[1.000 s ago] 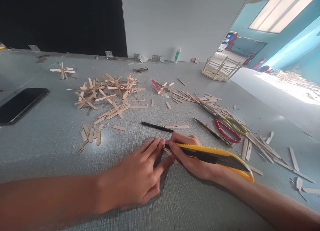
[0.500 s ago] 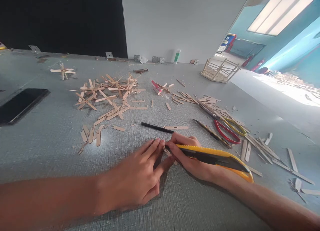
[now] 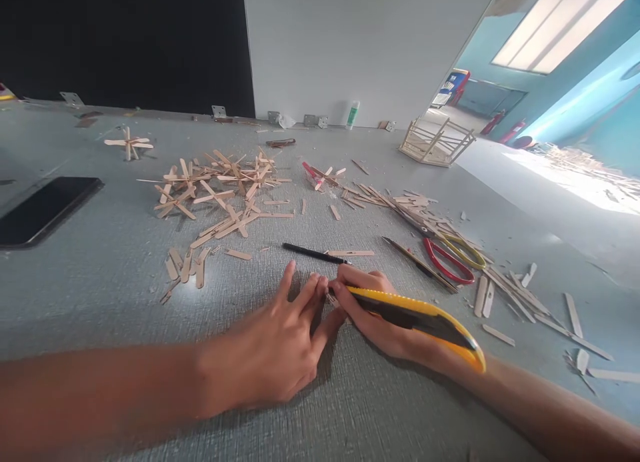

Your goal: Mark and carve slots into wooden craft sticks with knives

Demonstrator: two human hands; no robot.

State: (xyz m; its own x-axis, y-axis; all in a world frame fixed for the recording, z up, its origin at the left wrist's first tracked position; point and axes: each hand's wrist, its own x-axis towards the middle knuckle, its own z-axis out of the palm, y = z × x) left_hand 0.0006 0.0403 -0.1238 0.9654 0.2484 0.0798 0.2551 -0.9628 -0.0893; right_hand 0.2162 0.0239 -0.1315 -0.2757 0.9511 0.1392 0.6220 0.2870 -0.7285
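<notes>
My right hand (image 3: 367, 305) grips a yellow-and-black utility knife (image 3: 415, 312), its handle slanting back over my wrist. The blade end meets a small wooden craft stick piece (image 3: 332, 298), mostly covered by my fingers. My left hand (image 3: 290, 335) holds that piece down against the table with thumb and fingertips, while one finger points up and away. Just beyond the hands lies a black pen-like stick (image 3: 313, 252), beside a flat craft stick with a slot (image 3: 355, 253). Where exactly the blade tip touches is hidden.
Joined craft-stick crosses (image 3: 220, 182) spread across the centre left. A phone (image 3: 47, 209) lies at far left. Scissors with red and yellow handles (image 3: 453, 262), a pointed tool (image 3: 417, 263) and loose stick scraps (image 3: 525, 295) lie right. A stick frame (image 3: 437, 142) and glue tube (image 3: 353, 114) stand behind.
One finger of my left hand has lifted and spread away from the others. The rear of the knife handle has swung slightly left and down. The small piece stays under my fingers.
</notes>
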